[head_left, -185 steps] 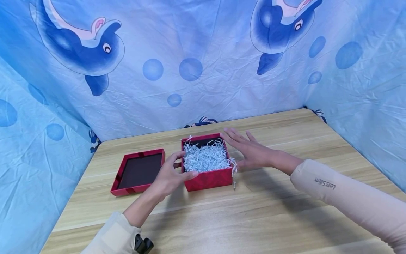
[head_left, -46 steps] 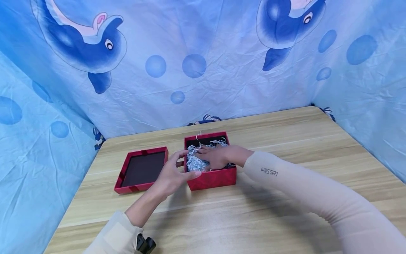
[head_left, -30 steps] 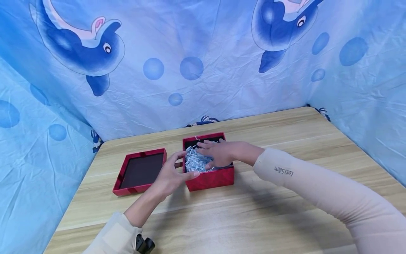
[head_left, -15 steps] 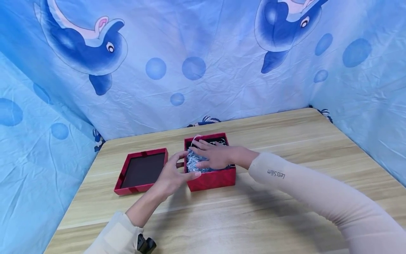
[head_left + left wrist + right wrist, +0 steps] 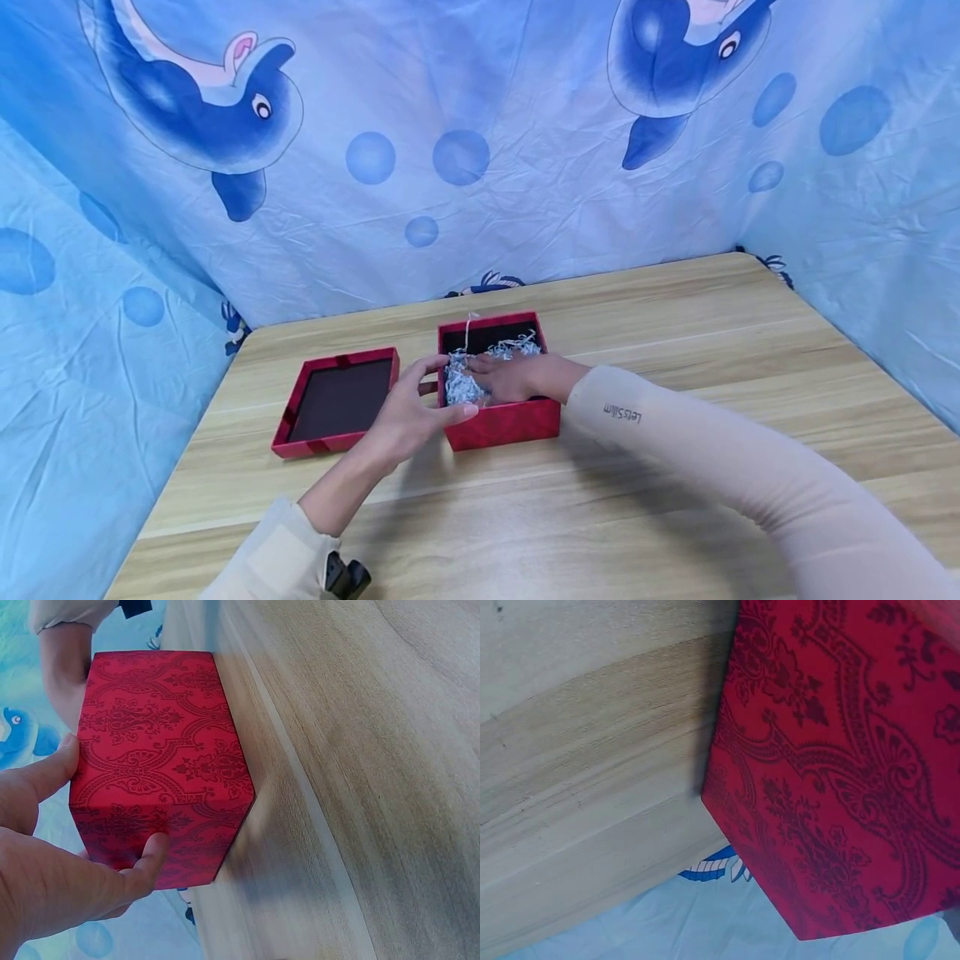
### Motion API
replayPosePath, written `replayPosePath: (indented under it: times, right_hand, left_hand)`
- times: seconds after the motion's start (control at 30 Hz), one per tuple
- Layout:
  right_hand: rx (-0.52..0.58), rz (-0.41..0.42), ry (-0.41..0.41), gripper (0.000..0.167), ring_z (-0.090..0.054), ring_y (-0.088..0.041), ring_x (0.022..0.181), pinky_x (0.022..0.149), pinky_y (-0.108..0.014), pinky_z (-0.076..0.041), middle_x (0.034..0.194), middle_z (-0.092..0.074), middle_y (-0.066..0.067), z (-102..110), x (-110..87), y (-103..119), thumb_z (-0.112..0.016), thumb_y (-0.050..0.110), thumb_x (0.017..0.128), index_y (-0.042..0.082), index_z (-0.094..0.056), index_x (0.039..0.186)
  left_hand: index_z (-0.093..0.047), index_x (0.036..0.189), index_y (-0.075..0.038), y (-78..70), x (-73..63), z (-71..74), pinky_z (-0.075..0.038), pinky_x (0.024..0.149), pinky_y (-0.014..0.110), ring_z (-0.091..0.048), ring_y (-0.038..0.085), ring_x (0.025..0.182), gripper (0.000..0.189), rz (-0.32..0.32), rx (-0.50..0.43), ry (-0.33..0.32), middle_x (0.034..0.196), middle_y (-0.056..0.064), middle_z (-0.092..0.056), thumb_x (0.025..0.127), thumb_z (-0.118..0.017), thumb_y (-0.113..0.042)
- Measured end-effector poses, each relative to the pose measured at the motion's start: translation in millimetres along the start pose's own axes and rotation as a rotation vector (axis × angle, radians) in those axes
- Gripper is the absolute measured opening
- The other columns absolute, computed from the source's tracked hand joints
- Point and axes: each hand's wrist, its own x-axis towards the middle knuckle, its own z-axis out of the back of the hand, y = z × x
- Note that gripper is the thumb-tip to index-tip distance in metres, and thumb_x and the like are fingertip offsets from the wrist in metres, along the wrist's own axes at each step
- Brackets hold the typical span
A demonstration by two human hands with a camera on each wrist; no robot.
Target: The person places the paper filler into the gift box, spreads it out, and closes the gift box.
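Observation:
A red patterned gift box (image 5: 504, 428) stands uncovered on the table with pale blue shredded paper (image 5: 461, 388) inside. My left hand (image 5: 401, 417) holds its near left corner, thumb on the front wall and fingers along the left side. The left wrist view shows that thumb against the patterned box wall (image 5: 157, 735). My right hand (image 5: 513, 377) lies flat down inside the box, pressing on the shredded paper, its fingertips partly hidden among the strands. In the right wrist view the box wall (image 5: 840, 787) fills the right side and hides that hand.
Left of the box, the red lid (image 5: 345, 403) lies with its dark inside facing up. The wooden table (image 5: 637, 308) ends at the back against a blue dolphin-print curtain (image 5: 525, 225). A small black device (image 5: 347, 577) sits at the left sleeve.
My right hand came from outside the box's right side onto the shredded paper. It lifted slightly and is now lower again; the paper sits lower. My left hand stays at the corner.

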Motion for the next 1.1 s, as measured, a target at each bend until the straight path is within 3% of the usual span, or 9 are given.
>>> replayPosePath:
  times: [0.2, 0.4, 0.73, 0.93, 1.1]
  right_hand:
    - [-0.012, -0.013, 0.026, 0.069, -0.002, -0.018, 0.148, 0.116, -0.054, -0.005, 0.161, -0.007, 0.005, -8, 18.7, -8, -0.044, 0.051, 0.097, 0.023, -0.019, 0.154]
    - [0.024, -0.052, 0.062, 0.068, -0.006, -0.017, 0.148, 0.117, -0.051, -0.006, 0.161, -0.008, 0.008, -2, 18.9, -4, -0.047, 0.050, 0.096, 0.026, -0.019, 0.154]
    - [0.003, -0.022, 0.026, 0.067, -0.008, -0.018, 0.148, 0.118, -0.043, -0.015, 0.161, -0.013, 0.005, 27, -32.4, 14, -0.046, 0.050, 0.097, 0.027, -0.019, 0.154]
    - [0.007, -0.004, -0.037, 0.071, -0.007, -0.021, 0.148, 0.116, -0.050, -0.018, 0.161, -0.011, 0.006, 38, -55.5, 17, -0.052, 0.049, 0.095, 0.031, -0.018, 0.154]
    - [0.048, 0.022, -0.074, 0.071, 0.000, -0.021, 0.148, 0.116, -0.055, -0.012, 0.161, -0.009, 0.006, 46, -71.2, 15, -0.056, 0.043, 0.095, 0.029, -0.019, 0.154]
  left_hand:
    - [-0.041, 0.143, -0.018, -0.4, -0.7, 0.5, -0.053, 0.090, 0.043, -0.048, 0.034, 0.127, 0.081, 0.012, 0.019, -0.006, 0.144, 0.012, -0.041, 0.075, -0.083, -0.025]
    - [-0.041, 0.143, -0.019, -1.0, -0.8, 1.2, -0.053, 0.090, 0.044, -0.048, 0.034, 0.126, 0.080, 0.009, 0.033, -0.011, 0.144, 0.012, -0.041, 0.075, -0.083, -0.026]
    - [-0.040, 0.144, -0.017, -2.9, -0.1, 0.0, -0.053, 0.090, 0.043, -0.050, 0.034, 0.123, 0.083, 0.017, 0.038, -0.010, 0.142, 0.011, -0.043, 0.075, -0.084, -0.027]
    - [-0.040, 0.144, -0.016, -3.0, 0.4, 0.3, -0.053, 0.089, 0.043, -0.048, 0.033, 0.124, 0.082, 0.014, 0.047, -0.009, 0.141, 0.012, -0.044, 0.075, -0.084, -0.025]
    - [-0.039, 0.144, -0.017, -4.0, -0.9, 0.0, -0.053, 0.089, 0.044, -0.047, 0.034, 0.126, 0.083, 0.030, 0.051, -0.004, 0.142, 0.011, -0.043, 0.075, -0.084, -0.025]
